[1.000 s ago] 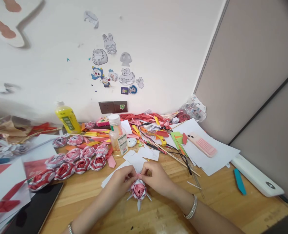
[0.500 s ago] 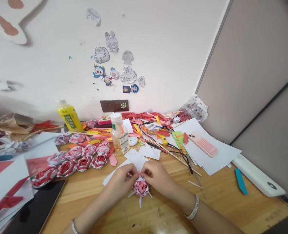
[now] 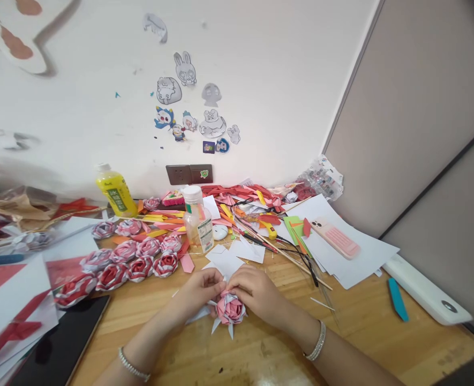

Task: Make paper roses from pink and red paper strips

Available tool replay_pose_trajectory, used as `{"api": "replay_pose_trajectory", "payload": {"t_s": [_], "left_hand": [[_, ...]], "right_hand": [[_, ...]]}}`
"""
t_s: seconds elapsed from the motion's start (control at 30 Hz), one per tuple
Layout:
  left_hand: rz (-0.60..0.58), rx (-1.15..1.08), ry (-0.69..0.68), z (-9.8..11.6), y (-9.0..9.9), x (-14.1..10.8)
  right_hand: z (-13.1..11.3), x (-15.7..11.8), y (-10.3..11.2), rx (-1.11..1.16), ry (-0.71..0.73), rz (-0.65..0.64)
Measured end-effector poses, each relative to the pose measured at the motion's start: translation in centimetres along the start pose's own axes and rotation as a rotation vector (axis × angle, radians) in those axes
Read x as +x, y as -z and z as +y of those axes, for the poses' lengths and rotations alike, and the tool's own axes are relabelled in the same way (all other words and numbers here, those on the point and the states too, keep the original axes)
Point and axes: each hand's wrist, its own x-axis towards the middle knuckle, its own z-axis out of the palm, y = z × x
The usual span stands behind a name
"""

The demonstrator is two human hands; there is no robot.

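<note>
Between my two hands is a pink and white folded paper flower (image 3: 231, 309), with pointed white paper strips sticking out below it. My left hand (image 3: 204, 292) pinches its upper left edge with thumb and fingers. At the upper right edge, my right hand (image 3: 255, 292) has its fingers closed on the flower too. Some fingertips are hidden behind the petals. White paper sheets (image 3: 225, 261) lie just beyond my hands.
Finished paper flowers (image 3: 140, 268) stand in rows at the left, by a dark tablet (image 3: 60, 343). Behind are a clear jar (image 3: 198, 225), a yellow bottle (image 3: 117, 192) and coloured paper strips (image 3: 237, 195). A pink phone (image 3: 335, 238) rests on paper at the right.
The flower has turned and tilted in my hands, and its white strips now point more to the lower left. My right fingers have shifted over its top edge.
</note>
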Motion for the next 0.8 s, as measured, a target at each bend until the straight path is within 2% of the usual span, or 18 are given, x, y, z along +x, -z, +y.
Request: {"api": "replay_pose_trajectory", "payload": {"t_s": [0.1,0.17,0.27,0.37,0.67,0.8], "left_hand": [[0.002,0.005,0.009,-0.32,0.14,0.24],[0.028,0.017,-0.015,-0.58,0.27,0.43],[0.074,0.039,-0.069,-0.86,0.35,0.61],[0.089,0.05,-0.095,-0.95,0.15,0.56],[0.149,0.093,-0.071,-0.58,-0.54,0.47],[0.152,0.132,-0.092,-0.25,-0.53,0.35]], "right_hand": [[0.25,-0.05,0.14,-0.036,0.141,0.016],[0.24,0.0,0.38,-0.048,0.182,-0.028],[0.12,0.13,0.73,-0.029,0.122,-0.087],[0.14,0.15,0.7,0.02,0.019,-0.069],[0.06,-0.12,0.37,0.058,0.149,-0.043],[0.03,-0.1,0.18,0.072,0.029,-0.032]]}}
